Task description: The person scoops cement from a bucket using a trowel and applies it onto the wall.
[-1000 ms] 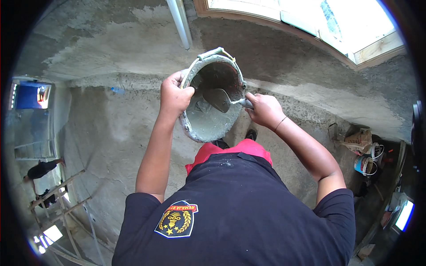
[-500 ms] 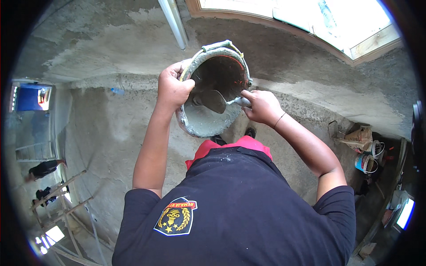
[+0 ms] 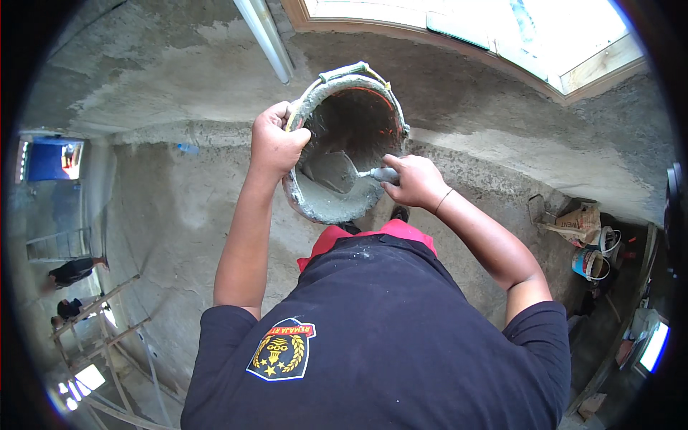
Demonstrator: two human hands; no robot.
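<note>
A bucket [image 3: 312, 203] caked with grey mortar is held tilted in front of me, its mouth facing me. My left hand [image 3: 278, 143] grips its rim on the left side, thumb over the edge. The fingers of my right hand [image 3: 417, 182] are closed round the pale handle of a trowel [image 3: 334, 173]. The trowel's blade reaches into the bucket's mouth, over the wet mortar [image 3: 337, 204] in its lower side. The bucket's wire handle, with a grip [image 3: 343, 72], lies along the top rim.
Ahead rises a rough plastered wall with a wood-framed window [image 3: 430, 32] and a white pipe [image 3: 264, 39]. On the right stand a paper sack [image 3: 579, 223] and a small pail [image 3: 589, 264]. Wooden scaffolding [image 3: 107, 344] and people [image 3: 72, 272] are at the far left.
The trowel blade has turned and shifted slightly left and down inside the bucket, and my right hand has moved a little left with it. My left hand still holds the rim.
</note>
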